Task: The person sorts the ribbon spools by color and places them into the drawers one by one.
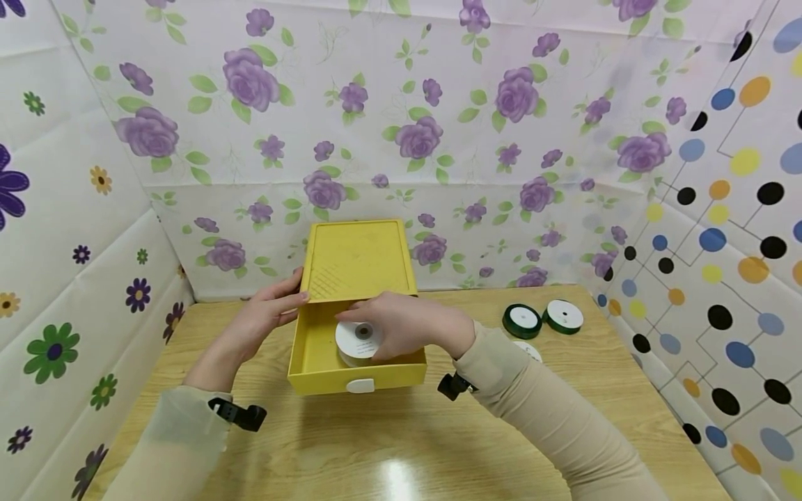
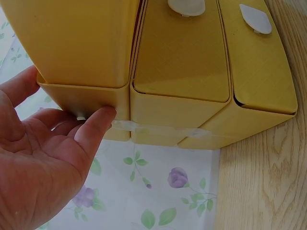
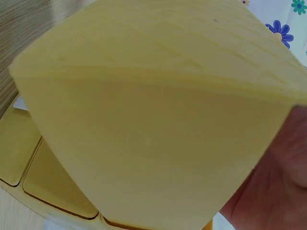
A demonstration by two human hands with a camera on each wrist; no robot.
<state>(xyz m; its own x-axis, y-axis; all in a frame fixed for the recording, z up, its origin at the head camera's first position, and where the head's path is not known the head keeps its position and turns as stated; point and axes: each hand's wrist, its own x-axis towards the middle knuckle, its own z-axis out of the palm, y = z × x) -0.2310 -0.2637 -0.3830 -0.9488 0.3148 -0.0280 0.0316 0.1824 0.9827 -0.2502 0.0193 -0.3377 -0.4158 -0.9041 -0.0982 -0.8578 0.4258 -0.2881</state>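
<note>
A yellow drawer cabinet (image 1: 360,257) stands against the back wall, its top drawer (image 1: 319,384) pulled out. Inside that drawer lies a ribbon spool (image 1: 351,342) with a white printed face and a hole at its centre. My right hand (image 1: 410,323) reaches in from above and grips the spool between thumb and fingers. In the right wrist view the drawer (image 3: 144,143) hides most of the hand. My left hand (image 1: 260,320) rests against the cabinet's left side; in the left wrist view its thumb and fingers touch the casing around the pulled-out drawer.
On the table (image 1: 263,445) at the right lie a dark green ribbon spool (image 1: 523,318) and another green one with a white face (image 1: 564,315). A further white-faced spool (image 1: 529,350) is partly behind my right sleeve. Two closed drawers (image 2: 182,57) with white knobs show in the left wrist view.
</note>
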